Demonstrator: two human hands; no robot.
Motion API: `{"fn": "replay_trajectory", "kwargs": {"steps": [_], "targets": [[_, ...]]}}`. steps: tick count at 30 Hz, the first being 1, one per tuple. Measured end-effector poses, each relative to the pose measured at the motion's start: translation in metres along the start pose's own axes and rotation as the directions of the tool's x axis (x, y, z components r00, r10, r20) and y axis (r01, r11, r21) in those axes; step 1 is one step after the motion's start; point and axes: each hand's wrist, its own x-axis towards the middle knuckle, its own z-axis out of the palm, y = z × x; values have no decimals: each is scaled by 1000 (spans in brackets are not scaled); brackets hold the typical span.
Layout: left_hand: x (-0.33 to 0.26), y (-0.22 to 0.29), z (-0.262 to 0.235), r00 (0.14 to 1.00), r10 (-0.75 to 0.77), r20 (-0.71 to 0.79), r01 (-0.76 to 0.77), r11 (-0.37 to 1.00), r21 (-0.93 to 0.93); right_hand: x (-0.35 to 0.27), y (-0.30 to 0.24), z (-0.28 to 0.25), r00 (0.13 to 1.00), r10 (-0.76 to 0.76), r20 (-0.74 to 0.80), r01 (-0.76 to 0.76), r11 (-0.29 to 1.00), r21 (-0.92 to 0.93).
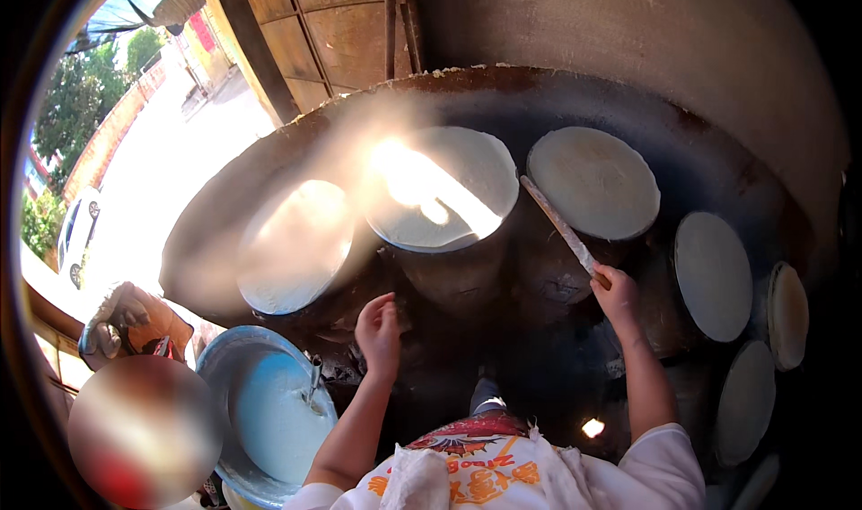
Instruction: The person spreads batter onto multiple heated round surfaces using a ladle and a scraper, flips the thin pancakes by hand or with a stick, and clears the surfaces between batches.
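Note:
My right hand is wrapped round the end of a long, flat wooden spatula. Its pale, batter-smeared blade points up and left, its tip between two round griddles. One of these carries a white flatbread with a faintly tan surface; the other bears a white batter sheet partly lit by glaring sunlight. My left hand hovers in front of the row with curled fingers, and nothing shows in it. Nearest to it, on the left, lies another white round, partly veiled by haze.
A blue basin of white batter stands at lower left, a metal handle rising at its rim. More rounds curve along the right. A dark, raised rim runs behind the griddles. A blurred round shape hides the lower-left corner.

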Motion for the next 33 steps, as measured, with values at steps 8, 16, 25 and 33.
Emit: {"fn": "replay_trajectory", "kwargs": {"steps": [8,16,25,33], "targets": [[96,-15,103,760,436,482,-637,350,687,47,-8,-46,880,-144,453,155,988,12],[149,9,122,698,624,350,-698,485,527,-3,50,-38,964,78,255,-153,944,291],[222,145,120,512,724,463,-824,261,503,144,-30,90,945,183,270,-312,749,585],[162,45,129,484,587,649,-856,163,491,263,-42,158,917,335,216,-398,797,455]]}}
